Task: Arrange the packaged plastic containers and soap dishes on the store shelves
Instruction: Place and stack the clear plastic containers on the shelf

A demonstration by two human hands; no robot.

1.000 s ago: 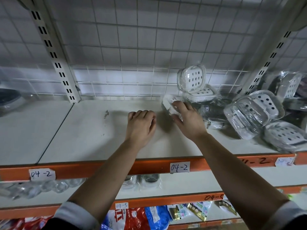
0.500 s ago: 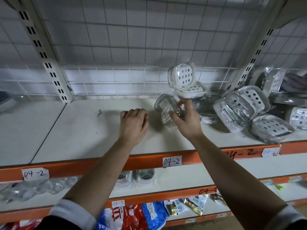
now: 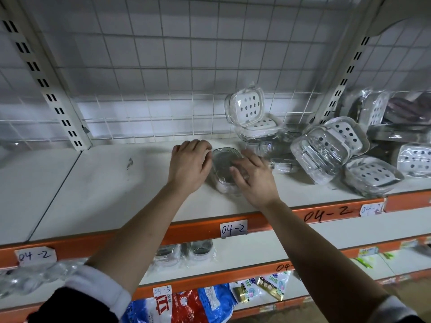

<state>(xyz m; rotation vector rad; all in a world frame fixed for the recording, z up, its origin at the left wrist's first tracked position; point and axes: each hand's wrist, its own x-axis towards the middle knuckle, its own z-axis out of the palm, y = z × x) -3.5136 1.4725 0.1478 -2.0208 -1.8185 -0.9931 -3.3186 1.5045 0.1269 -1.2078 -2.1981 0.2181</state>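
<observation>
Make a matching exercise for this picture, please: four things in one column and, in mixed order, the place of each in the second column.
Things
1. clear container
2. upright soap dish
3. paper label 04-2
4. red bag

Places
A. on the orange shelf edge
B. under the label 04-5
C. flat on the top shelf, between left hand and right hand
D. standing on another dish, at the back

Pairs: 1-C, 2-D, 3-A, 4-B

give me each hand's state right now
Left hand: fingers curled against the packaged container at its left end; grip cannot be told.
Right hand: open, fingers flat on the container.
</observation>
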